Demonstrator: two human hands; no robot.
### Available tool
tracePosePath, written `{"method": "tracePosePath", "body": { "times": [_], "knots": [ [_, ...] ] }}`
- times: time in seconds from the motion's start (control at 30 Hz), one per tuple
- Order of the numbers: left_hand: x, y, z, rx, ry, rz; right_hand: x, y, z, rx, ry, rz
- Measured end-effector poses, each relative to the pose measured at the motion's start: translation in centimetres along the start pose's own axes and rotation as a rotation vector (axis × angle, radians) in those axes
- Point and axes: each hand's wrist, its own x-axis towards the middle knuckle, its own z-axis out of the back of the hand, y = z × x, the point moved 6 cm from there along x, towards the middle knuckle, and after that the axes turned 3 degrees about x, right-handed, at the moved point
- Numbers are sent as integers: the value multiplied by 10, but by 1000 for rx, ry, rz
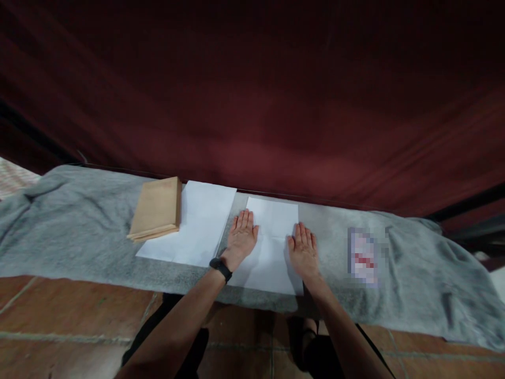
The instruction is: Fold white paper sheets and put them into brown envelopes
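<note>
A white sheet of paper (272,266) with a crease across its middle lies flat in front of me. My left hand (242,236) rests palm down on its left edge, fingers stretched out and the thumb pointing inward. On the right edge of the same sheet lies my right hand (303,250), also flat, its fingers close together and straight. Neither hand grips anything. To the left are more white sheets (201,221), and a stack of brown envelopes (157,206) sits partly on top of them.
A grey cloth (94,226) covers the long narrow surface. At its right lies a blurred-out item (363,258) in pale purple with a red mark. Behind hangs a dark red curtain (252,116). Below is a tiled floor (79,310).
</note>
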Motion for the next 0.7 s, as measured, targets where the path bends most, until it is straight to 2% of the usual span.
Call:
{"method": "tracePosePath", "body": {
  "times": [0.13, 0.2, 0.3, 0.4, 0.5, 0.7],
  "knots": [
    [-14, -6, 11, -15, -77, -17, -5, 0, 9, 49, -46, 7],
    [-28, -23, 15, -58, -117, -127, -10, 11, 13, 108, -36, 60],
    [-55, -56, 14, -108, -92, -366, -23, 38, 15, 192, 95, 190],
    [-76, -70, 10, -104, -40, -467, -37, 54, 16, 219, 195, 247],
    [-84, -66, 11, -95, -26, -468, -45, 52, 19, 192, 197, 233],
    [-83, -36, 19, -60, -40, -335, -51, 32, 22, 107, 158, 199]
  ]
}}
